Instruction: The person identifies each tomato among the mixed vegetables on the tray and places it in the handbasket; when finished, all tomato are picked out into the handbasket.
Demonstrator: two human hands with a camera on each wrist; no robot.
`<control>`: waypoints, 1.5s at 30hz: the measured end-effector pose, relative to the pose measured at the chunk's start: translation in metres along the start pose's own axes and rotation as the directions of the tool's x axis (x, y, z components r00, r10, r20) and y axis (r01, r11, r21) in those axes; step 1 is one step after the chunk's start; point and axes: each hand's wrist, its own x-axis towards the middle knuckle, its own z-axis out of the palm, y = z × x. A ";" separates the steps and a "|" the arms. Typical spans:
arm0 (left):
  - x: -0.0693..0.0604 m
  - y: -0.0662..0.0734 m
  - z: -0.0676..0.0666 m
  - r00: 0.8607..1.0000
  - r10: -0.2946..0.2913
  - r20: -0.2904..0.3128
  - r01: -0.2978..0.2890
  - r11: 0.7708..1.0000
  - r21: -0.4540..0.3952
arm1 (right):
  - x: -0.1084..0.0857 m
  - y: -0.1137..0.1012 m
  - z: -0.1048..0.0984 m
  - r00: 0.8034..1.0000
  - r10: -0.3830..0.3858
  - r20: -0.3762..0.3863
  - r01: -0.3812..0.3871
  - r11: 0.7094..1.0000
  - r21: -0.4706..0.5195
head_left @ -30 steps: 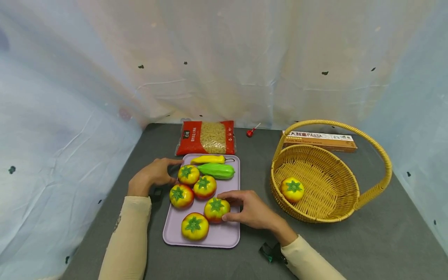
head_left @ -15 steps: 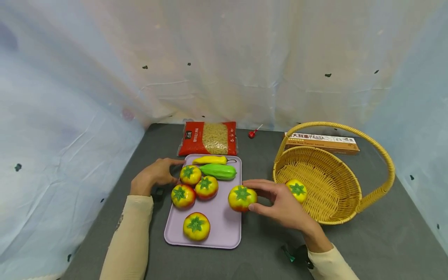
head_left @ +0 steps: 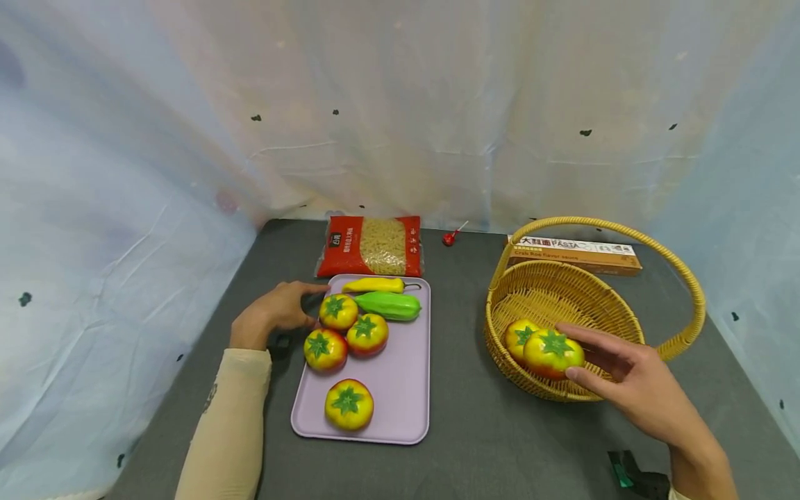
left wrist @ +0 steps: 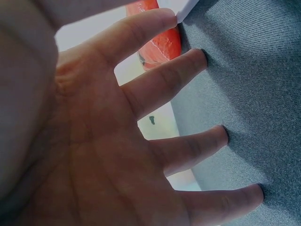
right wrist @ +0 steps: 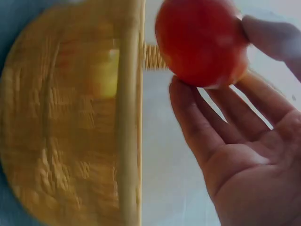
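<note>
My right hand [head_left: 631, 385] had a tomato [head_left: 553, 355] pinched between thumb and fingertips, held over the near side of the basket [head_left: 565, 279]. The likeliest trouble, I judged, was a slip, since only my fingertips gripped that smooth, round skin. Falling there, it might have knocked the other tomato [head_left: 517, 336] lying in the basket, or clipped the rim and rolled onto the surface [head_left: 469, 437]. My left hand [head_left: 275, 316] held nothing, its fingers spread, tips down at the left edge of the tray [head_left: 400, 417]. Half a second earlier, the gripped tomato had been above the tray's right edge; my left hand had barely shifted.
</note>
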 end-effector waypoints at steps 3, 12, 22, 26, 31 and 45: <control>-0.001 -0.001 0.000 1.000 0.002 -0.001 -0.002 1.000 -0.001 | -0.008 0.009 -0.011 0.999 0.035 0.004 -0.035 0.998 -0.050; 0.000 -0.004 0.002 0.999 0.046 -0.015 -0.046 0.999 -0.001 | -0.005 0.021 -0.012 0.989 0.128 0.078 -0.119 0.987 -0.107; 0.001 -0.005 0.005 0.999 0.035 -0.009 -0.035 0.999 0.000 | 0.014 0.017 0.007 0.981 0.158 0.113 -0.149 0.985 -0.085; 0.002 -0.004 0.004 1.000 0.025 -0.010 -0.025 1.000 -0.004 | 0.023 0.019 0.017 0.990 0.112 0.085 -0.101 0.987 -0.124; 0.001 -0.002 0.002 1.000 0.017 -0.001 -0.017 1.000 -0.004 | 0.031 0.019 0.025 0.988 0.124 0.093 -0.105 0.976 -0.193; 0.000 -0.001 -0.001 0.999 0.041 -0.018 -0.040 0.999 0.006 | 0.021 -0.003 0.009 0.997 0.067 -0.025 -0.071 0.967 -0.246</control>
